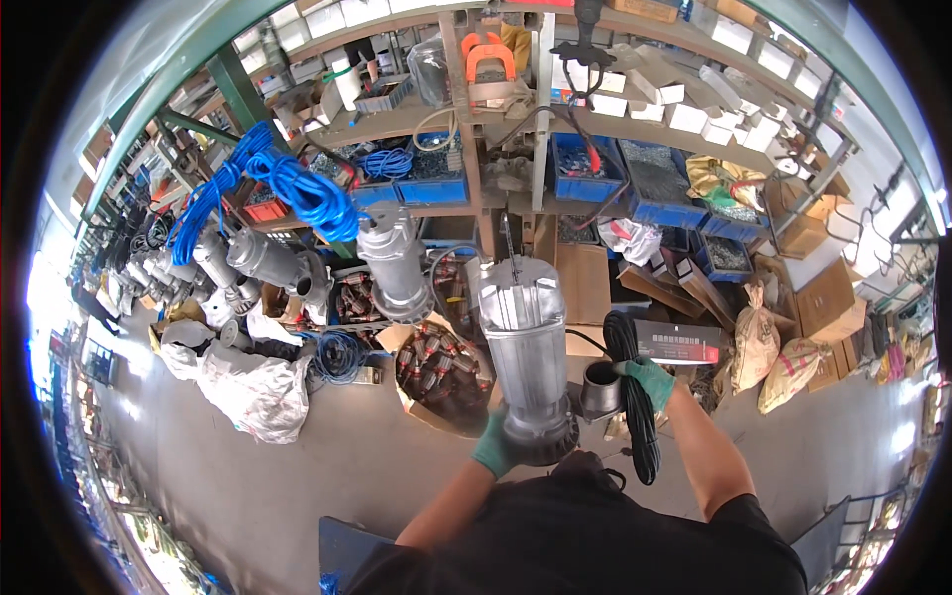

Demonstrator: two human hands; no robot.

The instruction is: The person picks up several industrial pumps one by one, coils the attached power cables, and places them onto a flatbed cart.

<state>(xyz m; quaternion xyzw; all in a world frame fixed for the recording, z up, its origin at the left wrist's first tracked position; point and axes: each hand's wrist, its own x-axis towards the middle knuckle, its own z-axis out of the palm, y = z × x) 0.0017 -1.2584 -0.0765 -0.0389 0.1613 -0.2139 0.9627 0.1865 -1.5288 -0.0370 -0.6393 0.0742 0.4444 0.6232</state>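
A silver-grey metal submersible pump (529,362) stands upright right in front of my body. A chain (510,241) runs up from its top. My left hand (494,448), in a green glove, grips the pump's lower left side, with its fingers partly hidden. On the other side, my gloved right hand (649,381) is closed around a bundled coil of black cable (641,421). That hand is also at the round outlet pipe (601,387) sticking out from the pump. The cable leads back toward the pump's body.
Another grey pump (393,260) is at the left, near blue hose coils (307,188). An open carton (436,375) of red-and-dark parts lies behind my pump. Shelves hold blue bins (585,167). Sacks (758,337) and a black box (679,342) are to the right; white sacking (256,392) lies left.
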